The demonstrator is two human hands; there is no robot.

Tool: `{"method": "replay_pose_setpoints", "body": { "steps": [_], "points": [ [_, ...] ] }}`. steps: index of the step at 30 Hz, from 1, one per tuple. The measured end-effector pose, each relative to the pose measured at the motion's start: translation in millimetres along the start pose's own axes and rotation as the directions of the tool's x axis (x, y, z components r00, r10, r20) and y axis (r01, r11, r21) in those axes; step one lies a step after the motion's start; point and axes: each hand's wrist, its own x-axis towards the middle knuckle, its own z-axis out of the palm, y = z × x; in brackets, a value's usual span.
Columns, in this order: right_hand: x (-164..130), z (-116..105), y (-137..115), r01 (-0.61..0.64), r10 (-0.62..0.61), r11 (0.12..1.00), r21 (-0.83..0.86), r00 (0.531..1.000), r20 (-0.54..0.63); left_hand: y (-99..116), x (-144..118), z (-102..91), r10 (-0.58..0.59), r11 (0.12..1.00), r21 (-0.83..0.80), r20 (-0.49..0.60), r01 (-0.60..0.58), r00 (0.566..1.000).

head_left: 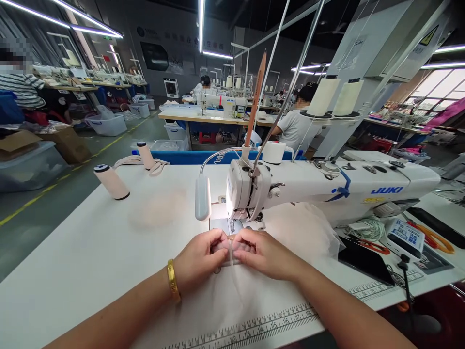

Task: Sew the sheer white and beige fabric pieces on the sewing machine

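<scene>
In front of the needle of a white sewing machine (298, 186), both my hands pinch a thin, pale sheer fabric (238, 291). My left hand (203, 252), below a gold bracelet (173, 281), has thumb and fingers closed on its left side. Close by, my right hand (263, 252) is closed on the right side. A narrow fold of the cloth runs down between the hands toward the table's front edge. More sheer cloth lies bunched under the machine arm. A small lamp (202, 198) lights the needle area.
Two pale thread spools (112, 182) (146, 156) stand at the table's left. A ruler strip (269, 327) runs along the front edge. On the right lie a black phone-like slab (365, 259), orange-handled scissors (374, 246) and a white box (405, 237). Other people sit at machines beyond.
</scene>
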Motion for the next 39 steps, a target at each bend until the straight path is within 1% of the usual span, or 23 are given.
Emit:
{"method": "replay_pose_setpoints", "body": {
  "steps": [3, 6, 9, 12, 16, 18, 21, 23, 27, 31, 33, 36, 39],
  "points": [
    [0.9, 8.5, 4.0, 0.032, -0.033, 0.999, -0.021, 0.997, -0.073, -0.6, 1.7, 1.6, -0.008, 1.000, 0.026, -0.038, 0.009, 0.999],
    [-0.5, 11.7, 8.1, 0.031, -0.037, 0.999, -0.045, 0.992, -0.120, -1.4, 4.7, 3.0, 0.002, 0.997, 0.079, -0.057, 0.002, 0.998],
    [-0.3, 14.0, 10.8, 0.008, -0.005, 1.000, 0.025, 0.989, -0.151, -2.1, 5.8, 4.0, -0.006, 0.997, 0.079, -0.049, 0.010, 0.999],
    [0.9, 18.0, 12.5, 0.002, 0.015, 0.995, 0.099, 0.984, -0.176, -2.3, 4.7, 5.3, 0.020, 0.996, 0.093, -0.053, -0.015, 0.998],
    [1.9, 23.8, 12.9, 0.050, -0.031, 0.995, 0.085, 0.976, -0.216, -3.0, 2.8, 7.1, 0.069, 0.990, 0.125, -0.079, -0.059, 0.994],
    [2.1, 25.7, 12.4, 0.078, -0.060, 0.995, 0.063, 0.969, -0.241, -3.9, 2.6, 8.0, 0.091, 0.985, 0.157, -0.109, -0.074, 0.990],
    [2.2, 27.2, 11.5, 0.101, -0.089, 0.994, 0.030, 0.958, -0.274, -5.8, 2.8, 9.8, 0.151, 0.972, 0.206, -0.189, -0.111, 0.970],
    [1.8, 27.7, 11.4, 0.114, -0.104, 0.993, 0.019, 0.951, -0.291, -7.2, 2.9, 11.6, 0.168, 0.976, 0.177, -0.218, -0.130, 0.962],
    [0.3, 28.2, 11.9, 0.126, -0.116, 0.992, 0.011, 0.941, -0.318, -9.2, 2.7, 16.0, 0.091, 0.996, 0.042, -0.205, -0.084, 0.974],
    [-0.3, 28.1, 11.8, 0.133, -0.126, 0.991, 0.000, 0.937, -0.325, -6.4, 3.6, 18.1, 0.047, 0.999, 0.023, -0.232, -0.043, 0.972],
    [-0.2, 28.1, 11.3, 0.136, -0.131, 0.991, -0.006, 0.937, -0.325, -3.5, 4.5, 17.8, 0.036, 0.999, -0.006, -0.209, -0.038, 0.977],
    [-0.2, 28.4, 11.0, 0.144, -0.139, 0.990, -0.008, 0.934, -0.330, -0.1, 5.5, 16.6, 0.001, 0.999, -0.045, -0.147, -0.008, 0.989],
    [-0.6, 29.1, 12.0, 0.145, -0.139, 0.989, -0.007, 0.932, -0.336, -0.1, 5.3, 15.4, -0.038, 0.998, -0.055, -0.125, 0.031, 0.991]
  ]
}}
